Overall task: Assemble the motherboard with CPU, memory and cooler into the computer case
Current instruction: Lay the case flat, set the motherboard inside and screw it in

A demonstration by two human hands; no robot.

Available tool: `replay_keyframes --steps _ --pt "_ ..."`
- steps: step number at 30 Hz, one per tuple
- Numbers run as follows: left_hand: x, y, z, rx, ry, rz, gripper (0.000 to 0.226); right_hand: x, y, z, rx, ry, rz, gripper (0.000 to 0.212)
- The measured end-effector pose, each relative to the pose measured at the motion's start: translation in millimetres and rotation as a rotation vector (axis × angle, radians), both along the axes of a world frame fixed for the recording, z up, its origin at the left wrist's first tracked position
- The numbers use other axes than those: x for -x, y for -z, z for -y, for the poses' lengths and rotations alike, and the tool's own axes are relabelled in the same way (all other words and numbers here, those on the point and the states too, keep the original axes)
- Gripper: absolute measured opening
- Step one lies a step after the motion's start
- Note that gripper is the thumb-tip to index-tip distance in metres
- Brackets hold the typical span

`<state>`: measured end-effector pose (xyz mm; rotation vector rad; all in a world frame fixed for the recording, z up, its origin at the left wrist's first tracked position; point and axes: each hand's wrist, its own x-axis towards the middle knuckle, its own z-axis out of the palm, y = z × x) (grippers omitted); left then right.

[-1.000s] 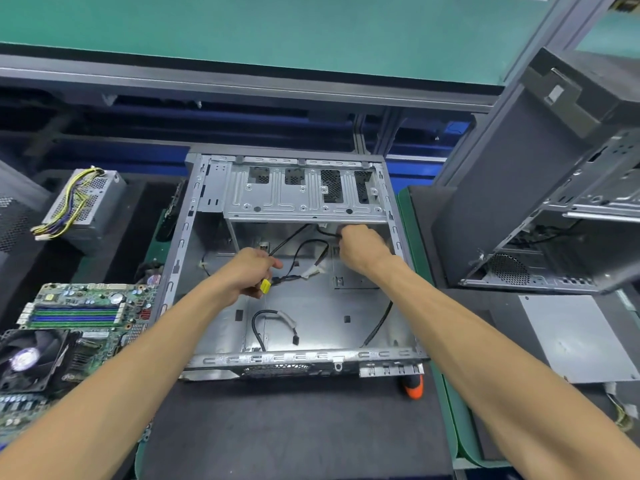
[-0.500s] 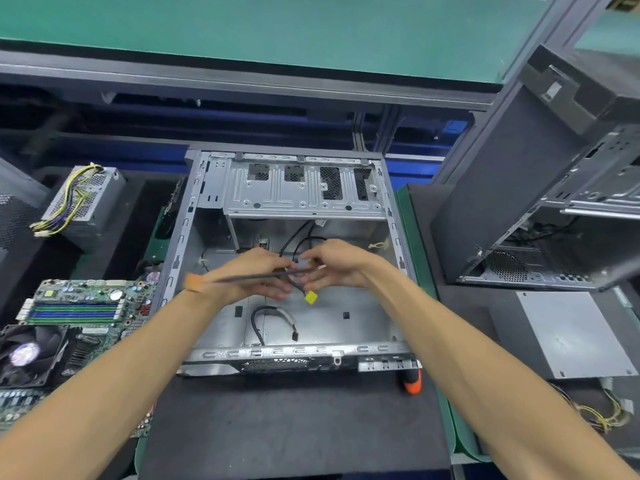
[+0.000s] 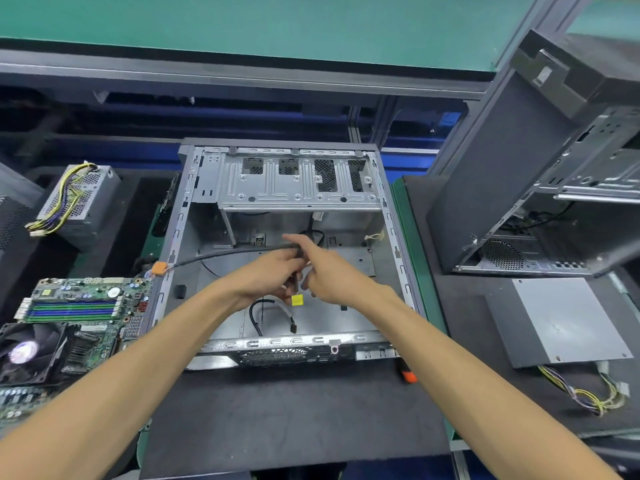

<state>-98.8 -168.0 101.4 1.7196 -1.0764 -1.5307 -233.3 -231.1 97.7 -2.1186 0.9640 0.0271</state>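
Note:
An open grey computer case [image 3: 391, 237] lies flat on the black mat, its inside bare except for loose black cables. Over its middle, my left hand [image 3: 266, 275] and my right hand [image 3: 332, 271] meet and pinch those case cables [image 3: 228, 254]. One black cable with an orange plug [image 3: 158, 268] stretches left over the case wall. A yellow plug [image 3: 297, 300] hangs below my fingers. The motherboard [image 3: 79, 306] with memory sticks and a black cooler fan [image 3: 27, 353] lies to the left of the case.
A power supply [image 3: 81, 202] with yellow wires stands at the back left. A second case [image 3: 519, 188] stands tilted on the right, with a grey panel [image 3: 561, 317] and wire bundle [image 3: 588, 396] before it. An orange-handled tool [image 3: 408, 375] lies at the case's front right corner.
Both hands came together from apart inside the case and drew the cables up. The orange-plug cable has swung out to the left, over the case wall.

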Motion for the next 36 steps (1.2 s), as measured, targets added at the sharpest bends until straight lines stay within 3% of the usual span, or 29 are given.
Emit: replay_keyframes --steps 4,7,13,14,16,19,23,26,28,32,36 --pt "10.0 -9.6 -2.4 0.088 0.115 0.116 0.017 5.5 -4.4 7.0 0.197 0.010 -0.050 0.067" --pt "8.4 -15.8 -1.8 0.135 0.041 -0.006 0.031 7.6 -11.3 20.1 0.419 0.069 -0.060 0.038" --pt "-10.3 -16.7 17.6 0.236 -0.222 -0.213 0.050 11.0 -7.8 31.1 0.448 0.263 0.218 0.025" --pt "-12.5 -11.4 21.8 0.237 -0.311 -0.170 0.047 13.7 -5.4 32.4 0.420 0.306 0.302 0.022" --pt "-19.2 4.3 31.5 0.211 -0.425 0.134 0.036 17.9 -0.3 33.5 0.277 0.407 0.517 0.020" --pt "-29.4 31.8 45.7 0.062 -0.192 0.666 0.027 17.8 2.6 32.2 0.154 0.489 0.685 0.019" --pt "-31.8 46.6 66.1 -0.050 0.003 0.931 0.029 14.1 5.5 31.5 0.142 0.503 0.733 0.019" --pt "-33.9 52.5 81.5 -0.150 0.066 0.956 0.045 15.7 8.2 34.6 0.131 0.540 0.751 0.019" --pt "-35.8 55.7 84.1 -0.146 0.069 0.941 0.042 16.3 9.6 36.8 0.126 0.552 0.763 0.019" --pt "-25.2 50.3 76.0 0.037 0.139 0.641 0.031 16.0 11.2 41.9 0.137 0.578 0.774 0.016" --pt "-2.1 17.5 62.9 0.275 0.268 0.658 0.027 12.2 16.2 46.7 0.172 0.589 0.768 0.014"
